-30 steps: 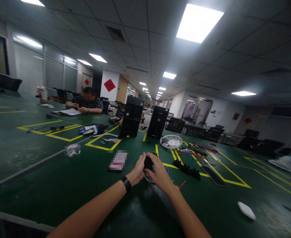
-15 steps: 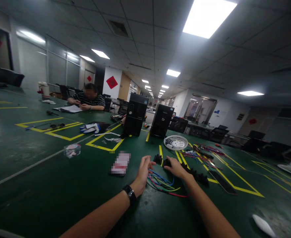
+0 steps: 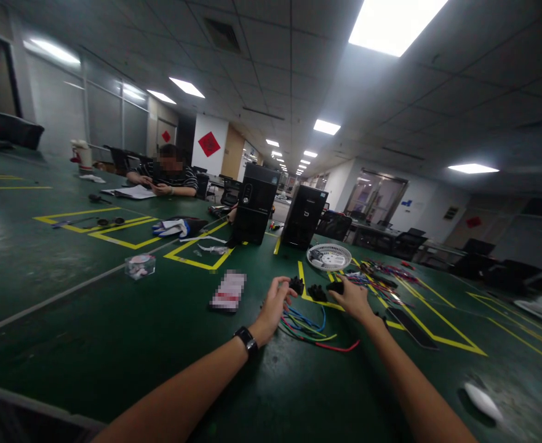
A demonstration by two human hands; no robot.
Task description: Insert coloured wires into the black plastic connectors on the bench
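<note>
My left hand [image 3: 272,312], a dark watch on its wrist, hovers at the left end of a bundle of blue, green, yellow and red wires [image 3: 314,331]. Its fingers are apart and curved, the tips close to a small black ridged block [image 3: 297,284]; whether they touch it I cannot tell. Another black ridged block [image 3: 317,293] lies between the hands. To its right, my right hand [image 3: 354,301] pinches a black block [image 3: 336,287] between thumb and fingers. Beyond that hand, its forearm partly hides more black pieces on the table.
Two black computer towers [image 3: 255,206] [image 3: 304,215] stand ahead. A white round basket [image 3: 329,257] and loose coloured cables [image 3: 386,280] lie right of centre. Left are a phone-like slab [image 3: 229,291], a clear box [image 3: 140,266] and gloves [image 3: 176,228]. A person [image 3: 169,175] sits across the table.
My right hand has moved right, drawing a black block away from the others. My left hand has shifted toward the leftmost block. The view has tilted slightly.
</note>
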